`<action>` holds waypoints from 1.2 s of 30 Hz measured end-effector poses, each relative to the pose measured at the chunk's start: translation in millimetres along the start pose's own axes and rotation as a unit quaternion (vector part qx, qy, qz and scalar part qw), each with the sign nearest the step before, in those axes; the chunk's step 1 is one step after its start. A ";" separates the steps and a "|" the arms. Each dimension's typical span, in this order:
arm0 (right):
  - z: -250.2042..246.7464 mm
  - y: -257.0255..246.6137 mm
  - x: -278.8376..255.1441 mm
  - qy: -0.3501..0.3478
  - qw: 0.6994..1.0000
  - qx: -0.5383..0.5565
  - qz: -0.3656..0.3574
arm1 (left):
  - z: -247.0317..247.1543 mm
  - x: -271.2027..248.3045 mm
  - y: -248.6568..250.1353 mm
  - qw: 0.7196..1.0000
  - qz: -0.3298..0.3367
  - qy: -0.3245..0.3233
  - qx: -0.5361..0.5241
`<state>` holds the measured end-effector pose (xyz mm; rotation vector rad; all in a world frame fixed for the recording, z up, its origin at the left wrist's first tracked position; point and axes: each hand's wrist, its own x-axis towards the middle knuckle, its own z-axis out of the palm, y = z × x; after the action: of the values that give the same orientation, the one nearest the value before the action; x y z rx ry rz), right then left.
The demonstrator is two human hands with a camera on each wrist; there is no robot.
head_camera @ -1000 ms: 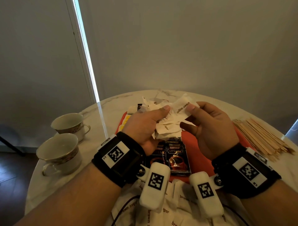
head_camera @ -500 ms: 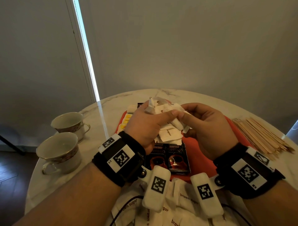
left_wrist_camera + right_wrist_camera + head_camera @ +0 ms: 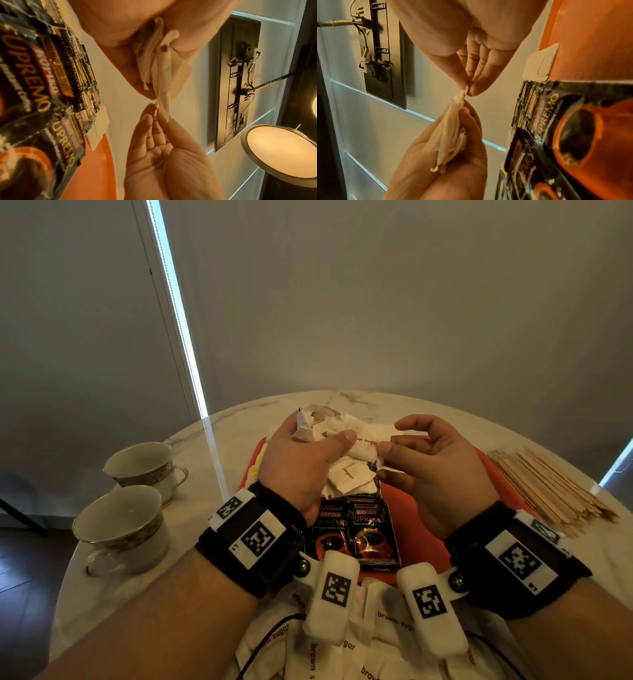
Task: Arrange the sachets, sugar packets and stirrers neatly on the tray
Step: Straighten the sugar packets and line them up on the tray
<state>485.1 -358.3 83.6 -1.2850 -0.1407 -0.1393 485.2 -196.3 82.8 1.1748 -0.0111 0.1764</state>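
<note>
Over the orange tray [image 3: 421, 529], the left hand [image 3: 301, 463] clutches a bunch of sugar packets [image 3: 346, 436]; the right hand [image 3: 435, 470] pinches one, seemingly. Only the head view shows two teacups [image 3: 123, 525] and the stirrers [image 3: 548, 487].

- Your left hand [image 3: 301, 460] grips a bunch of white brown sugar packets [image 3: 334, 429] above the orange tray [image 3: 414, 518].
- Your right hand [image 3: 435, 470] pinches one packet's edge.
- Kopiko sachets [image 3: 356, 535] lie on the tray's near part.
- Wooden stirrers [image 3: 548, 487] lie right; two teacups [image 3: 130, 508] stand left.
</note>
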 end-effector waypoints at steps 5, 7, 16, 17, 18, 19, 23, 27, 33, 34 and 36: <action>-19.3 -7.8 26.3 0.094 0.995 0.013 0.014 | -4.2 5.6 2.1 0.999 -0.028 0.028 -0.028; -33.2 -9.6 44.3 0.152 0.987 0.021 0.039 | -4.7 6.7 4.2 0.998 -0.033 0.032 -0.038; -63.9 11.7 70.6 0.125 0.942 -0.240 0.199 | -6.3 9.0 6.6 0.998 -0.042 0.028 -0.041; -63.3 13.5 70.2 0.113 0.939 -0.250 0.208 | -6.7 9.2 6.9 0.998 -0.042 0.027 -0.041; -62.1 14.9 69.9 0.101 0.936 -0.258 0.216 | -7.1 9.4 7.0 0.998 -0.042 0.026 -0.041; -60.8 16.4 70.3 0.091 0.933 -0.268 0.222 | -7.4 9.9 7.3 0.998 -0.042 0.024 -0.041; -56.1 18.4 74.2 0.087 0.919 -0.312 0.224 | -8.6 10.8 7.7 0.998 -0.044 0.024 -0.041; -56.1 18.5 78.1 0.084 0.910 -0.332 0.236 | -10.0 12.3 7.5 0.998 -0.044 0.022 -0.044; -56.9 17.4 78.2 0.073 0.910 -0.331 0.238 | -9.6 11.7 2.6 0.998 -0.057 0.010 -0.034; -54.7 16.2 76.2 0.086 0.922 -0.304 0.224 | -9.3 11.4 1.4 0.998 -0.055 0.008 -0.034; -46.6 12.3 69.2 0.111 0.949 -0.225 0.191 | -8.6 11.2 0.1 0.998 -0.050 0.011 -0.034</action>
<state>556.6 -401.4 71.8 -1.7148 0.3551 0.0216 495.5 -186.9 80.7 1.1019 0.0611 0.1007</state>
